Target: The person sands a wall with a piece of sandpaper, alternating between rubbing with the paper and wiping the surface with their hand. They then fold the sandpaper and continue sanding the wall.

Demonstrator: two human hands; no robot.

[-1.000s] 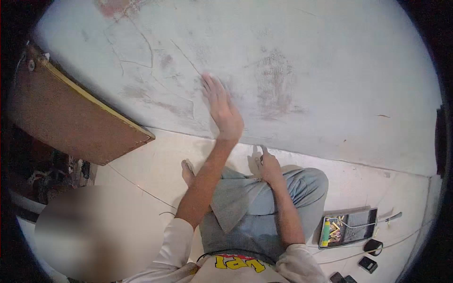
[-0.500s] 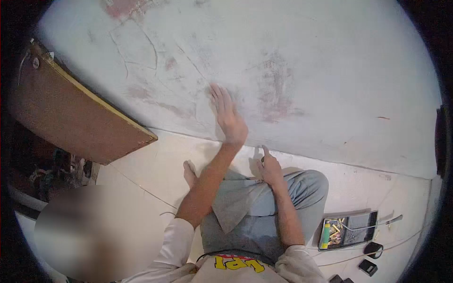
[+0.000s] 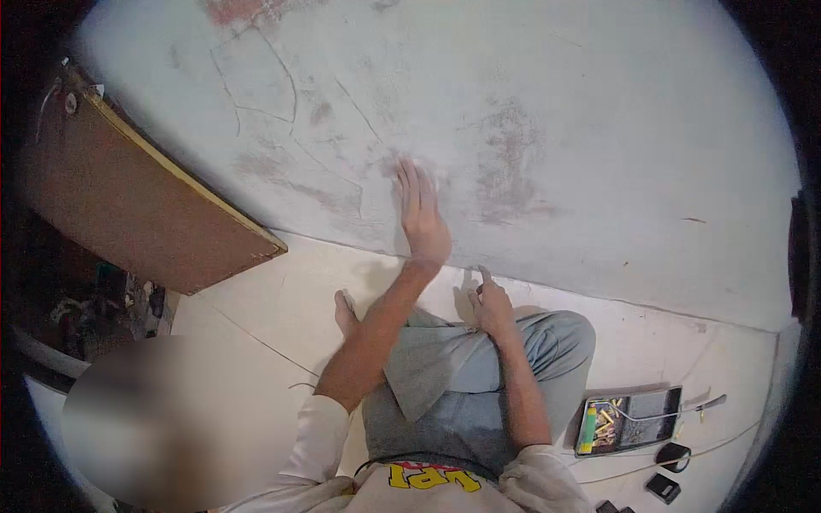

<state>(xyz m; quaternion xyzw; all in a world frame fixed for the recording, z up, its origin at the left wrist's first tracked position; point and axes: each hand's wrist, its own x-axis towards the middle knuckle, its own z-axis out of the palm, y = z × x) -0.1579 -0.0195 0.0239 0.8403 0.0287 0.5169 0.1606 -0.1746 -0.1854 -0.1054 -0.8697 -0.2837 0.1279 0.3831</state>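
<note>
My left hand [image 3: 424,214] reaches up to the pale grey wall [image 3: 616,154], its fingers stretched out together and lying against the surface. Just above the fingertips the wall has a smudged patch and the lower end of a thin crack. Low in front of my right knee, near the base of the wall, is my right hand [image 3: 493,308]. Its index finger points out and the thumb stands apart from it, with a dark gap between them. Whatever lies under the left palm is hidden. My legs in grey trousers [image 3: 445,427] are folded on the floor.
To the left a brown wooden panel [image 3: 145,188] with a yellow edge stands against the wall. On the pale floor [image 3: 248,308] at the right lies a black tray [image 3: 650,427] holding small tan pieces and a green-yellow stick [image 3: 587,427]. Small black boxes [image 3: 663,487] lie beside it.
My left hand has slid slightly right and down along the wall, fingers still stretched. The right hand stays nearly in place. The view has shifted a little.
</note>
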